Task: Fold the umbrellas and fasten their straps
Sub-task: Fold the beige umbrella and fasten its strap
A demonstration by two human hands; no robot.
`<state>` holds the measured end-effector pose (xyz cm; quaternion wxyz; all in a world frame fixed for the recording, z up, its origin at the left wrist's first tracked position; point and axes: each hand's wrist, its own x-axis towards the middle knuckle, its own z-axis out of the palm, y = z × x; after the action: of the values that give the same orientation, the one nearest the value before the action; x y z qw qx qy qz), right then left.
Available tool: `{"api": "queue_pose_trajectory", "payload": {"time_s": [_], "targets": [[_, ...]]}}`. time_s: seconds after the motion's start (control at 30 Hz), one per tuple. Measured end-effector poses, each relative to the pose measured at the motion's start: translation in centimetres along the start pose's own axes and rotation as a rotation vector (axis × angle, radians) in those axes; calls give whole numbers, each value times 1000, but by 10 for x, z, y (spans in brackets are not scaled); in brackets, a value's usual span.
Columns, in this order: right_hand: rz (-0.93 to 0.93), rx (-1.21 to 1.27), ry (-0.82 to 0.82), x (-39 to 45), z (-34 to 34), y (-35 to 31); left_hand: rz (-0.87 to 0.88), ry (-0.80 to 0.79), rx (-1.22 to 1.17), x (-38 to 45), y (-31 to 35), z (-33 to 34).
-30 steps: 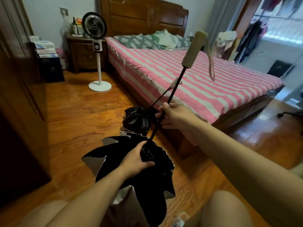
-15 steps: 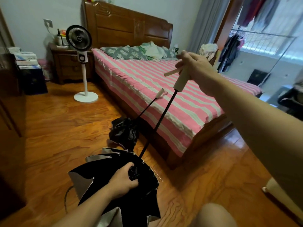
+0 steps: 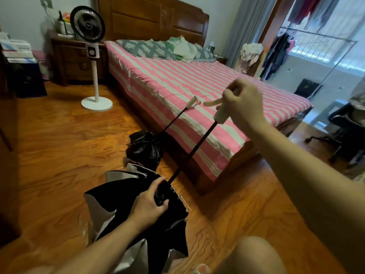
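Farthest back, the bed (image 3: 197,80) fills the room, and a second umbrella (image 3: 146,147) leans against its near edge, canopy bunched on the wooden floor (image 3: 59,145). Nearer, the black umbrella (image 3: 126,212) hangs loose (silver lining showing). The left hand (image 3: 147,204) grips its canopy top; the right hand (image 3: 242,102) clenches the cream handle (image 3: 221,115), shaft extended between them.
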<state>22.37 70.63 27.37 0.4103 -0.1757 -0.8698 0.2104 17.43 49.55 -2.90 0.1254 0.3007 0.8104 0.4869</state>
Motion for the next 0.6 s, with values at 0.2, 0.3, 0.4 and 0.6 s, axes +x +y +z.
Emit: {"api": "queue_pose_trajectory", "payload": {"time_s": [0.2, 0.3, 0.4, 0.6], "targets": [[-57, 79, -69, -57, 68, -23, 112, 56, -132, -1, 45, 12], [-39, 125, -16, -50, 66, -26, 78, 112, -79, 4, 54, -10], [-12, 188, 20, -68, 77, -32, 115, 148, 1, 9, 59, -34], [40, 237, -40, -116, 116, -35, 171, 213, 87, 14, 66, -55]]}}
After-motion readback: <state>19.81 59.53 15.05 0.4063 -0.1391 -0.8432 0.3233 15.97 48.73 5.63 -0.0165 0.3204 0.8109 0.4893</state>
